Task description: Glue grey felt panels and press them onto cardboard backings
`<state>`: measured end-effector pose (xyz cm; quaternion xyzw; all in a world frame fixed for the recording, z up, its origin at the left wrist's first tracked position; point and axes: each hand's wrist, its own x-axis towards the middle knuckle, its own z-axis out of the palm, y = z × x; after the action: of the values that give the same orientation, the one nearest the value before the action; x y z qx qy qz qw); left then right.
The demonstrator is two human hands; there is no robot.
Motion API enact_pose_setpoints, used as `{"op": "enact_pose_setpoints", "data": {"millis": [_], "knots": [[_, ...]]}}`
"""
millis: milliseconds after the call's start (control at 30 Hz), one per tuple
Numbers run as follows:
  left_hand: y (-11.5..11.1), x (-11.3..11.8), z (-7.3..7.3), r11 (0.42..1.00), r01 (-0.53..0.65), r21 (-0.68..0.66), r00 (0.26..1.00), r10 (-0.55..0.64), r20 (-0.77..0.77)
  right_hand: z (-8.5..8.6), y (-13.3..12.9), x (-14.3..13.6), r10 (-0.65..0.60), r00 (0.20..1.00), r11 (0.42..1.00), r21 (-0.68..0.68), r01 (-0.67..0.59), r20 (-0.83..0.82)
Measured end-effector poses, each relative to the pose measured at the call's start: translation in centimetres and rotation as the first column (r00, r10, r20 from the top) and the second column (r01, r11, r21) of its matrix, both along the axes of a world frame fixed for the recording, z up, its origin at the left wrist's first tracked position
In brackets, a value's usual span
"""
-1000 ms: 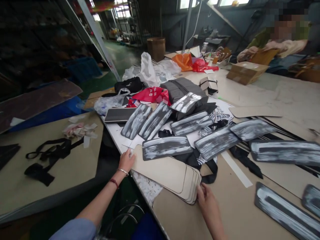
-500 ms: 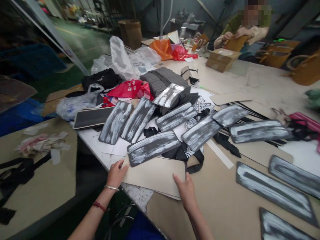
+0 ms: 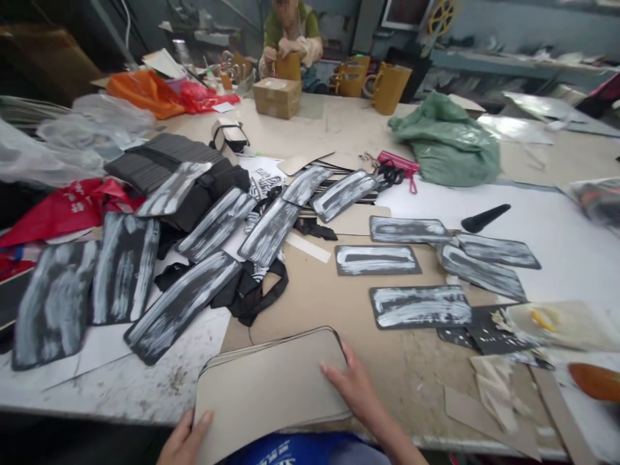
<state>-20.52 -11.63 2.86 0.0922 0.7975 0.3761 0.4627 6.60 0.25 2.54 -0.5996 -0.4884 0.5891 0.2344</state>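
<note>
A stack of beige rounded-corner panels (image 3: 271, 384) is held near the table's front edge, close to my body. My left hand (image 3: 186, 439) grips its left end, thumb on top. At the right end my right hand (image 3: 349, 384) clasps it, thumb on the upper face and fingers out of sight beneath. Beyond the stack lie dark panels smeared with white paste, such as one just past it (image 3: 181, 307), one on the left (image 3: 55, 303) and one on the right (image 3: 420, 307). Black straps (image 3: 261, 294) lie between them.
At the back left are a strapped grey stack (image 3: 165, 161), a red bag (image 3: 72, 206) and clear plastic bags (image 3: 97, 123). A cardboard box (image 3: 276, 98) stands before a co-worker (image 3: 290, 48). A green plastic bag (image 3: 448, 139) and a black-handled tool (image 3: 485, 218) are on the right.
My view has swung to the right. The beige stack has come off the table's left corner toward my body, and the pasted panel that overlapped it now lies apart from it.
</note>
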Motion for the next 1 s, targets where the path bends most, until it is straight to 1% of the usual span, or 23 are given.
{"op": "enact_pose_setpoints", "data": {"millis": [67, 100, 167, 233, 333, 400, 500, 567, 667, 733, 800, 900, 933, 967, 1000], "knots": [[2.2, 3.6, -0.1, 0.996, 0.074, 0.052, 0.996, -0.077, 0.052, 0.0, -0.3, 4.6, -0.078, 0.99, 0.997, 0.011, 0.077, 0.116], [3.5, 5.3, -0.3, 0.986, 0.139, 0.09, 0.989, -0.143, 0.043, 0.0, -0.4, 6.8, -0.121, 0.975, 0.993, 0.024, 0.119, 0.187], [5.8, 8.2, -1.0, 0.943, 0.295, 0.156, 0.954, -0.3, 0.011, -0.1, -0.5, 10.7, -0.203, 0.93, 0.979, 0.076, 0.189, 0.307], [7.6, 10.5, -2.1, 0.888, 0.42, 0.184, 0.907, -0.418, -0.052, -0.5, -0.6, 13.7, -0.256, 0.897, 0.966, 0.133, 0.222, 0.36], [8.8, 12.6, -3.7, 0.831, 0.538, 0.14, 0.84, -0.514, -0.171, -1.9, -1.0, 16.6, -0.26, 0.902, 0.964, 0.144, 0.223, 0.344], [9.0, 13.3, -4.3, 0.806, 0.581, 0.109, 0.804, -0.548, -0.229, -3.0, -1.3, 17.6, -0.252, 0.915, 0.967, 0.111, 0.228, 0.316], [9.3, 13.9, -4.3, 0.79, 0.607, 0.088, 0.777, -0.567, -0.275, -4.1, -1.8, 18.1, -0.265, 0.918, 0.964, 0.08, 0.252, 0.294], [9.4, 14.3, -3.9, 0.793, 0.608, 0.042, 0.763, -0.569, -0.308, -4.5, -2.0, 18.1, -0.261, 0.908, 0.965, 0.076, 0.25, 0.329], [9.4, 14.9, -3.5, 0.775, 0.629, -0.057, 0.708, -0.602, -0.368, -4.6, -2.2, 17.8, -0.211, 0.873, 0.977, 0.087, 0.193, 0.44], [9.3, 15.2, -3.4, 0.76, 0.638, -0.124, 0.673, -0.629, -0.39, -4.4, -2.2, 17.9, -0.16, 0.84, 0.987, 0.087, 0.134, 0.519], [9.0, 15.3, -3.5, 0.752, 0.636, -0.171, 0.658, -0.645, -0.389, -3.9, -2.0, 18.5, -0.092, 0.804, 0.996, 0.055, 0.073, 0.588], [8.7, 15.3, -3.9, 0.759, 0.624, -0.187, 0.666, -0.641, -0.381, -2.7, -0.3, 20.9, 0.035, 0.732, 0.999, 0.0, -0.047, 0.681], [8.6, 15.3, -4.0, 0.769, 0.612, -0.186, 0.673, -0.629, -0.389, -2.3, 0.7, 22.0, 0.048, 0.7, 0.997, 0.011, -0.079, 0.712], [8.7, 15.3, -4.0, 0.782, 0.594, -0.188, 0.68, -0.614, -0.401, -1.9, 2.0, 23.3, 0.029, 0.665, 0.994, 0.047, -0.096, 0.746], [8.7, 15.3, -4.1, 0.794, 0.576, -0.194, 0.686, -0.599, -0.413, -1.6, 3.4, 24.6, -0.019, 0.629, 0.99, 0.1, -0.095, 0.777]]}}
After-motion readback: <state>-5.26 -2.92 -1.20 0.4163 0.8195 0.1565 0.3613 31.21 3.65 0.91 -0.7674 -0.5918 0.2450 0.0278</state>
